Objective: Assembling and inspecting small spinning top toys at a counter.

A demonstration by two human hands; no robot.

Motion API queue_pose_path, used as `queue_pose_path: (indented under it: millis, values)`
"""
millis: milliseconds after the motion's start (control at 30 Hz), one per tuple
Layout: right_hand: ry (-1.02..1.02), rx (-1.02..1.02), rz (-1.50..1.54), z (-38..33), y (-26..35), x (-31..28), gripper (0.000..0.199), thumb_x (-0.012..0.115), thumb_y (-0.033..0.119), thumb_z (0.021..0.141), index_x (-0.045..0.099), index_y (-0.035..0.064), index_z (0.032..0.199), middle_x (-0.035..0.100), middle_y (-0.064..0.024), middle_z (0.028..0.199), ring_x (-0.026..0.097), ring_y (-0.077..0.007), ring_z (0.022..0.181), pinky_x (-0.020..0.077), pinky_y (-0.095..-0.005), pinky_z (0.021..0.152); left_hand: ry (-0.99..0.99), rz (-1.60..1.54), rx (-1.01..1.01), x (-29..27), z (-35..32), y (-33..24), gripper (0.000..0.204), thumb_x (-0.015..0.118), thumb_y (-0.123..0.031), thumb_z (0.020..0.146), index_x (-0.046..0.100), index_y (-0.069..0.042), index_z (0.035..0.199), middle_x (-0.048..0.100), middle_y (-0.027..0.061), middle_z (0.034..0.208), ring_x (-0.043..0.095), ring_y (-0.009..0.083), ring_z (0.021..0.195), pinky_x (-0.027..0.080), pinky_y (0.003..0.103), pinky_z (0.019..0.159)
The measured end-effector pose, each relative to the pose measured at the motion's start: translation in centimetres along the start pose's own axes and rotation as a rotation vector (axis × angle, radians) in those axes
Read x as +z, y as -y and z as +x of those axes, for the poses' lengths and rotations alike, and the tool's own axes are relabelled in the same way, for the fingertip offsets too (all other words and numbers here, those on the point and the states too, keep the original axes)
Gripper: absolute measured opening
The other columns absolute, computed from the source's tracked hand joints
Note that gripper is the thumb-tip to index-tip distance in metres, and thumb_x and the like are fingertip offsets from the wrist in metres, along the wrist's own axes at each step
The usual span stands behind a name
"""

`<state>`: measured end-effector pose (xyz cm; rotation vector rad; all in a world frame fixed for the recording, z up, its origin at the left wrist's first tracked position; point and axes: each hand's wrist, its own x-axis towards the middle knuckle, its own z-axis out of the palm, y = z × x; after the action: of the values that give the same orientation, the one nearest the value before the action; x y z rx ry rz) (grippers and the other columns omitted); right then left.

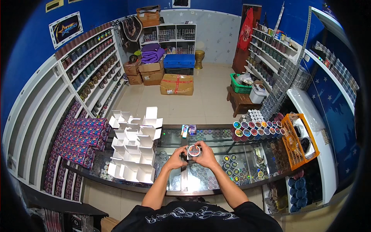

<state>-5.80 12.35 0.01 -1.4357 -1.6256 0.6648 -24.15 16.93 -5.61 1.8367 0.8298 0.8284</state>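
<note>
Over the glass counter (176,178), both my hands are closed around a small cylinder with a round label (194,150), its coloured top facing up. My left hand (177,158) grips its left side, where a narrow white edge shows; whether that belongs to a box cannot be made out. My right hand (206,156) curls round the right side. Just beyond the hands lie a light-coloured packet (185,130) and a dark purple one (192,130). Left of my hands stand several open white boxes (133,154), flaps up, in rows.
Colourful printed boxes (83,135) are stacked at the left. To the right are round-topped cylinders (257,131) in rows and an orange crate (288,137). Beyond the counter, a taped cardboard box (176,84) sits on the floor, with stocked shelves (92,69) along the wall.
</note>
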Motion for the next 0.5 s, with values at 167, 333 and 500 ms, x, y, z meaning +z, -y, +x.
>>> queue_pose_path:
  millis: [167, 333, 500]
  values:
    - [0.145, 0.078, -0.135, 0.2, 0.9, 0.0, 0.057, 0.076, 0.013, 0.055, 0.052, 0.0047, 0.106, 0.064, -0.0150, 0.101, 0.062, -0.0318, 0.093, 0.0484, -0.0387, 0.081, -0.114, 0.031, 0.027, 0.8, -0.1, 0.5, 0.048, 0.081, -0.011, 0.048, 0.044, -0.008, 0.078, 0.059, 0.0120, 0.108, 0.052, 0.0286, 0.101, 0.041, 0.037, 0.090]
    - [0.235, -0.034, -0.328, 0.4, 0.6, -0.5, 0.062, 0.074, 0.022, 0.059, 0.053, 0.0060, 0.115, 0.063, -0.0129, 0.104, 0.059, -0.0296, 0.099, 0.0395, -0.0418, 0.087, -0.139, 0.032, 0.089, 1.3, 0.1, 0.6, 0.046, 0.080, -0.012, 0.050, 0.043, -0.008, 0.077, 0.055, 0.0090, 0.089, 0.051, 0.0266, 0.085, 0.042, 0.035, 0.078]
    - [0.443, -0.034, -0.466, 1.1, 0.5, -0.7, 0.062, 0.072, 0.029, 0.063, 0.054, 0.0061, 0.117, 0.061, -0.0133, 0.108, 0.057, -0.0300, 0.104, 0.0318, -0.0547, 0.093, -0.127, 0.030, 0.036, 1.3, 0.0, 0.8, 0.046, 0.080, -0.012, 0.050, 0.044, -0.007, 0.077, 0.051, 0.0068, 0.082, 0.050, 0.0253, 0.082, 0.042, 0.034, 0.076]
